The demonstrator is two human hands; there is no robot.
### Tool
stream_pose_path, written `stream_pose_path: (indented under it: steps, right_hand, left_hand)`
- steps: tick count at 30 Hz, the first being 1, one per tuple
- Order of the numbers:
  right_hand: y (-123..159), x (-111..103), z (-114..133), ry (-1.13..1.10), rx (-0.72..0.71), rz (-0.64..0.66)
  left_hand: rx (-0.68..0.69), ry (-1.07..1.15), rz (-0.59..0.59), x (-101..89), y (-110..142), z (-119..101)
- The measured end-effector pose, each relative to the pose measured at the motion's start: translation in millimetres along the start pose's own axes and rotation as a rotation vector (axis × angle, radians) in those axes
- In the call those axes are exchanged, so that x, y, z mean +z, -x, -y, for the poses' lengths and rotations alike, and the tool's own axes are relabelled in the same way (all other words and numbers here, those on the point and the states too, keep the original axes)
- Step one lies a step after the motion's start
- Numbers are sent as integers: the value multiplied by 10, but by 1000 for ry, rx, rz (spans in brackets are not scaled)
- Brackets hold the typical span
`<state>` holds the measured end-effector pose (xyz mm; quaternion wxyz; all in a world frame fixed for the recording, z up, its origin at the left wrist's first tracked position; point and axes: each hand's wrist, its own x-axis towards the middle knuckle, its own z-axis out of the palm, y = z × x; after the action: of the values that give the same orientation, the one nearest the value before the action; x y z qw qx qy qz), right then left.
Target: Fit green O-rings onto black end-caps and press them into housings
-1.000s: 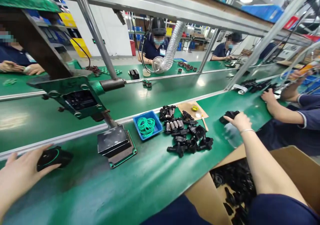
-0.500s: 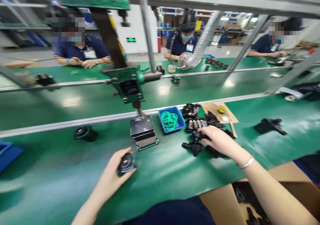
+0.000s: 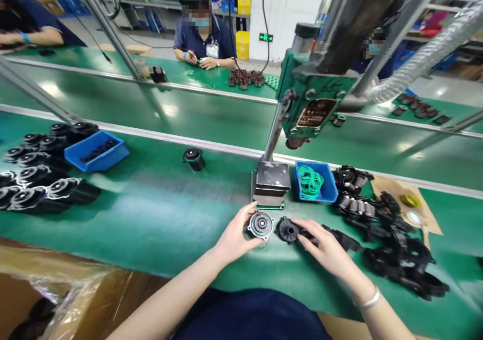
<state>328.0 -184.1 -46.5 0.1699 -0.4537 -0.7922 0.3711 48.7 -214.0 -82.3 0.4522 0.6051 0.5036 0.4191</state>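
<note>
My left hand (image 3: 237,233) grips a round black part with a grey ribbed face and a green ring (image 3: 260,225), held just above the green table (image 3: 158,214). My right hand (image 3: 323,245) holds a black plastic housing (image 3: 287,229) right beside it, the two parts almost touching. Both sit in front of the press base block (image 3: 270,183). A blue tray of green rubber rings (image 3: 314,181) stands just behind my right hand.
A pile of black housings and metal-cored parts (image 3: 392,229) lies at the right on the table and a brown card. The green press head (image 3: 315,106) hangs above. One finished part (image 3: 193,159) stands alone; several more (image 3: 41,174) and a blue tray (image 3: 96,150) are left. People work across the belt.
The view swung left. My left hand brought the round part in front of the press block, and my right hand lifted a black housing out of the pile and brought it alongside.
</note>
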Motion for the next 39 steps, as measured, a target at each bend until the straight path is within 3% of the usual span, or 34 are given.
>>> stream_pose_path:
  steps: [4, 8, 12, 15, 19, 22, 39]
  right_hand:
    - [-69, 208, 17, 290, -97, -168]
    - [-159, 366, -3, 289, -113, -335]
    - [-213, 283, 68, 249, -120, -422]
    - [-237, 152, 333, 110, -85, -481]
    - [-326, 203, 735, 61, -175, -410]
    - [-401, 332, 859, 123, -311, -374]
    - [-441, 337, 780, 172, -375, -258]
  left_hand:
    - [19, 2, -22, 31, 18, 45]
    - [48, -37, -35, 53, 39, 74]
    - [104, -85, -15, 68, 69, 37]
    - [113, -101, -16, 84, 72, 3]
    - [131, -111, -50, 101, 62, -10]
    - [153, -113, -44, 102, 62, -5]
    - [240, -125, -43, 104, 67, 41]
